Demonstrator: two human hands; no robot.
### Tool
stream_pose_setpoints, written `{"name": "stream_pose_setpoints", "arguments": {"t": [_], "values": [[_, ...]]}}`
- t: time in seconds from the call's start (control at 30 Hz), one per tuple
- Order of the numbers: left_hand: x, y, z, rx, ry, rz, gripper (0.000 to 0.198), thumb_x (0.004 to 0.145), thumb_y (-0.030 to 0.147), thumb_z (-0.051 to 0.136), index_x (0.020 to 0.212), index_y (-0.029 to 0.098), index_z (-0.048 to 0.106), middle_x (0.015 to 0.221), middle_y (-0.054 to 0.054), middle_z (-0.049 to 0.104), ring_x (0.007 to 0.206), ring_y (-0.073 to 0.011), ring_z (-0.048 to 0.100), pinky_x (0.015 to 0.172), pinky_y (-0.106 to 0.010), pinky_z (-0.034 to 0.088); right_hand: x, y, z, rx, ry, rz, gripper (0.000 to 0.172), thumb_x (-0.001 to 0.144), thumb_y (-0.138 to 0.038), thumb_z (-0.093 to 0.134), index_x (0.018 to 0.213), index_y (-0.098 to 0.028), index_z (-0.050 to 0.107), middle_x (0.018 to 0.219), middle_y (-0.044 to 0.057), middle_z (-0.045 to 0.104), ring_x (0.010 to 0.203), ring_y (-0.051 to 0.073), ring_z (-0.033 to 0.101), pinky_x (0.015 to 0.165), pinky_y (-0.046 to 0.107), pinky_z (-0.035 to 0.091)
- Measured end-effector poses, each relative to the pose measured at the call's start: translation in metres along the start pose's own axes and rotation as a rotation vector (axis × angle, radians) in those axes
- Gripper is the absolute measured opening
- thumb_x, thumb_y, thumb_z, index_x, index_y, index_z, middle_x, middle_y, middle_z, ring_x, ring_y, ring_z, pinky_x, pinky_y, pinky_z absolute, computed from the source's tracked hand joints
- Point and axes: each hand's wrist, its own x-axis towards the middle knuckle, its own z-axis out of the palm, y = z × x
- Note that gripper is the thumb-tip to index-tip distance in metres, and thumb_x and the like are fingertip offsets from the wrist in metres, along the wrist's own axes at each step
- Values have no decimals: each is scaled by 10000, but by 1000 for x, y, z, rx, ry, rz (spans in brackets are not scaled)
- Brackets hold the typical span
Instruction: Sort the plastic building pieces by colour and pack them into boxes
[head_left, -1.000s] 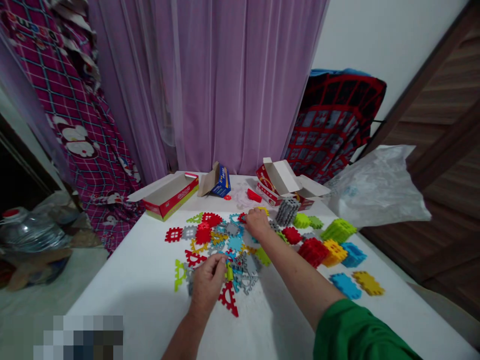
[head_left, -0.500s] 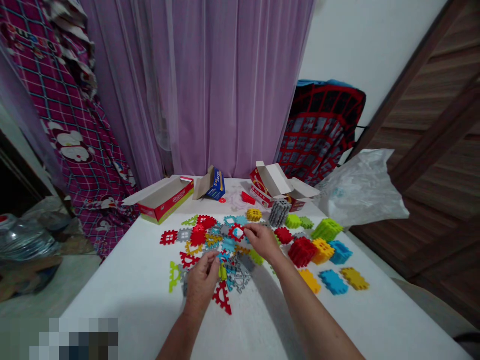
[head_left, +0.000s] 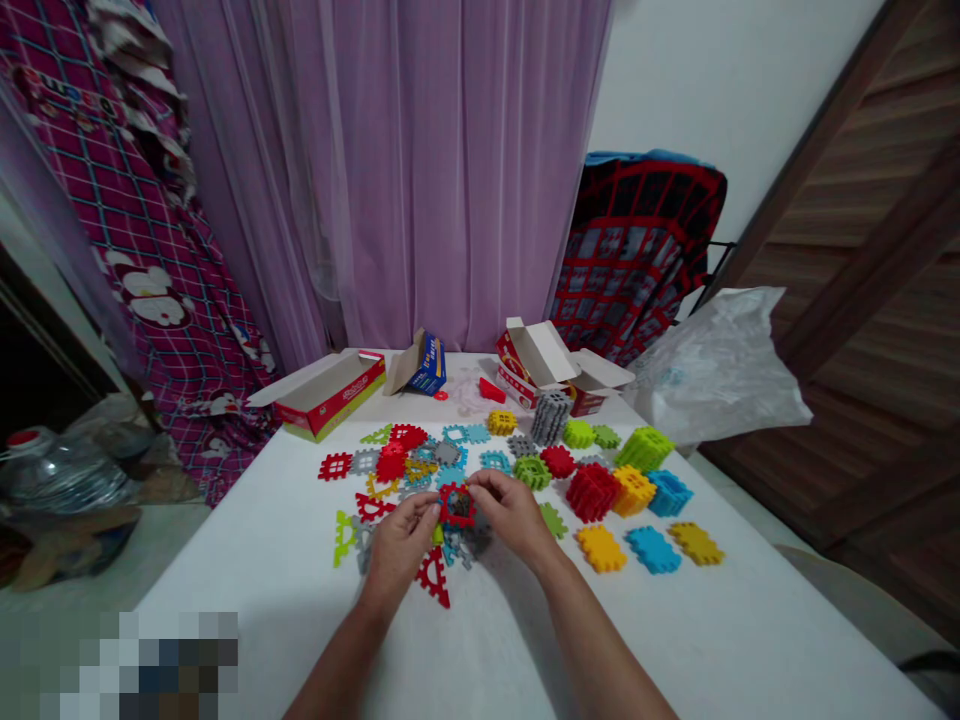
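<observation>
A red toothed square building tile (head_left: 447, 491) with an open middle is held up over the pile between my two hands. My right hand (head_left: 511, 512) pinches its right edge. At its left edge, my left hand (head_left: 403, 540) is closed, thumb against fingers; the fingertips partly hide the contact. Beneath them lie grey and blue tiles, partly covered. A red triangular tile (head_left: 433, 577) lies just in front of the left hand, and a lime tile (head_left: 344, 538) lies to its left. Farther back are loose red tiles (head_left: 335, 466) and a green tile stack (head_left: 532, 472).
On the right stand stacks of red (head_left: 591, 492), yellow (head_left: 634, 489), lime (head_left: 645, 447) and blue tiles (head_left: 670, 492). A grey stack (head_left: 550, 418) is farther back. Opened boxes (head_left: 330, 400) line the table's rear, with a clear plastic bag (head_left: 720, 365) at the right edge.
My right hand has brought the red tile down and nearer, to the fingertips of my left hand. The view has shifted slightly.
</observation>
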Motion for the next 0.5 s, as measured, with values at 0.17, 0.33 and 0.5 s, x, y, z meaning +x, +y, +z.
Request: {"name": "stream_pose_setpoints", "arguments": {"t": [0.17,0.33,0.5], "values": [[-4,13,4,-43,-62,-73,508,594,603,709,877,183,680,581,44,592,460,-97,490,453,-234,371,1,1,4,44,108,29,225,823,-401,554,805,-212,674,712,2,671,675,168,599,653,287,481],[-3,22,3,-134,-93,-195,581,581,634,712,930,176,634,487,96,501,371,-50,360,394,-195,226,-1,-8,1,46,43,36,236,835,-401,560,860,-203,687,729,7,674,659,163,607,633,283,482],[-1,26,-4,-193,-86,-293,659,566,669,714,972,156,635,422,105,443,355,-44,312,387,-185,139,-9,-29,-11,-256,-120,-83,426,727,-299,739,1140,-224,669,1016,41,694,854,186,649,783,311,499]]}}
